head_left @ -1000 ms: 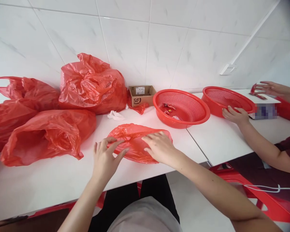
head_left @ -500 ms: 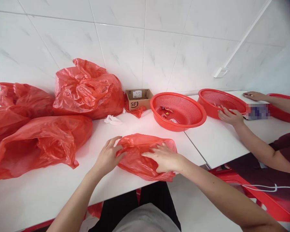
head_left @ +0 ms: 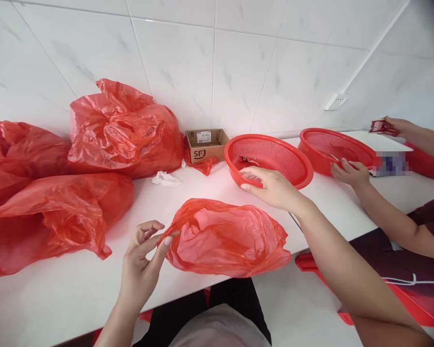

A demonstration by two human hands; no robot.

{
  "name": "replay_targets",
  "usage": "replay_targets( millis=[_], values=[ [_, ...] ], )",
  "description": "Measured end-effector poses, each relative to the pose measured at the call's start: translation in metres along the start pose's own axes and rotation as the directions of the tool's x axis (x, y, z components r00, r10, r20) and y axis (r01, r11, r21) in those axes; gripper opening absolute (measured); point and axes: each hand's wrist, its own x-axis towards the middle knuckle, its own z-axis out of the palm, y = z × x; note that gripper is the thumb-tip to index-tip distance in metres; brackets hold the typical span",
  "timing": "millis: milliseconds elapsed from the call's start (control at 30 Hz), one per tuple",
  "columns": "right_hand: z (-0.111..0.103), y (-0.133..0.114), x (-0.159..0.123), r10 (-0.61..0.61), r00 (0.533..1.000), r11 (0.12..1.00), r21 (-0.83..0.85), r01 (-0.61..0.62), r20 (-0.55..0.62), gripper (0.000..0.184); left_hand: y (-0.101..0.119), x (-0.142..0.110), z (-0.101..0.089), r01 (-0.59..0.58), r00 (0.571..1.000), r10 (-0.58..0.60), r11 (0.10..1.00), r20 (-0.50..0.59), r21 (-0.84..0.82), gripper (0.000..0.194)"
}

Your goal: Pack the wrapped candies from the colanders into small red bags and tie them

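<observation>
My left hand (head_left: 142, 255) is closed in a pinch between thumb and index finger on the left edge of a thin red plastic bag (head_left: 227, 241). The bag lies on the table in front of me, its mouth spread wide and facing up. My right hand (head_left: 271, 185) is over the near left rim of a red plastic basket (head_left: 304, 180), thumb and fingers stretched out and apart, straddling the rim. I cannot tell if it touches the rim. Beyond the fingers, a few small wrapped packets (head_left: 251, 160) lie in the basket; my hand partly hides them.
Large red bags (head_left: 126, 130) stand along the wall at left; another open red bag (head_left: 58, 207) lies nearer. An SF cardboard box (head_left: 207, 144) and white tissue (head_left: 165, 179) sit behind. At right, a co-worker's hand (head_left: 352, 173) is by a second basket (head_left: 313, 161); the other lifts a red packet (head_left: 381, 126).
My right hand has left the red bag and moved up to the basket rim. My left hand now pinches the bag's edge, and its mouth is wider. The co-worker's far hand has lifted a red packet.
</observation>
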Motion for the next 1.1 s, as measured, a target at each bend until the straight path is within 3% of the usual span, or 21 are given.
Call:
replay_targets(
  millis=[100, 167, 333, 433, 533, 667, 733, 800, 900, 933, 967, 1033, 1100],
  values=[
    [0.014, 0.019, 0.004, 0.198, 0.979, 0.924, -0.342, -0.171, 0.046, 0.047, 0.004, -0.001, -0.002, -0.164, 0.986, 0.164, 0.986, 0.027, 0.012, 0.021],
    [0.021, 0.021, 0.000, 0.208, 0.972, 0.922, -0.353, -0.158, 0.110, 0.046, 0.003, 0.000, -0.003, -0.167, 0.982, 0.168, 0.986, 0.083, -0.021, 0.021],
    [0.016, 0.012, 0.010, 0.051, 0.981, 0.998, -0.031, -0.046, 0.189, 0.042, 0.007, -0.001, -0.002, 0.121, 0.985, -0.104, 0.986, 0.137, -0.117, 0.022],
    [0.017, 0.025, 0.041, 0.067, 0.982, 0.969, -0.245, -0.023, 0.174, 0.045, 0.017, -0.003, 0.000, 0.329, 0.944, -0.330, 0.924, 0.031, -0.195, 0.029],
    [0.034, 0.046, 0.070, 0.053, 0.957, 0.918, -0.391, 0.065, 0.286, 0.053, 0.029, -0.006, 0.002, 0.471, 0.865, -0.499, 0.845, -0.058, -0.254, 0.034],
    [0.059, 0.061, 0.088, 0.045, 0.938, 0.913, -0.396, 0.101, 0.343, 0.049, 0.037, -0.006, 0.003, 0.553, 0.805, -0.594, 0.749, 0.002, -0.364, 0.041],
    [0.056, 0.060, 0.089, 0.053, 0.944, 0.916, -0.391, 0.084, 0.326, 0.040, 0.037, -0.005, 0.004, 0.594, 0.768, -0.638, 0.671, 0.062, -0.444, 0.043],
    [0.041, 0.050, 0.086, 0.060, 0.956, 0.921, -0.384, 0.057, 0.286, 0.034, 0.036, -0.004, 0.004, 0.608, 0.743, -0.663, 0.611, 0.091, -0.506, 0.045],
    [0.009, 0.016, 0.066, -0.014, 0.979, 0.982, -0.184, 0.052, 0.204, 0.037, 0.034, -0.004, 0.006, 0.594, 0.736, -0.669, 0.564, 0.104, -0.573, 0.043],
    [0.002, 0.000, 0.053, -0.087, 0.980, 0.996, 0.036, 0.081, 0.180, 0.037, 0.034, -0.004, 0.008, 0.592, 0.736, -0.666, 0.550, 0.118, -0.589, 0.040],
    [-0.001, -0.015, 0.038, -0.162, 0.967, 0.953, 0.287, 0.101, 0.197, 0.037, 0.035, -0.004, 0.009, 0.592, 0.738, -0.662, 0.537, 0.135, -0.601, 0.039],
    [0.006, -0.044, 0.005, -0.287, 0.890, 0.838, 0.543, 0.055, 0.354, 0.034, 0.038, -0.004, 0.012, 0.584, 0.744, -0.649, 0.515, 0.159, -0.627, 0.041],
    [0.023, -0.060, -0.024, -0.265, 0.840, 0.885, 0.465, 0.016, 0.475, 0.031, 0.042, -0.004, 0.012, 0.575, 0.748, -0.638, 0.485, 0.183, -0.659, 0.041]
  ],
)
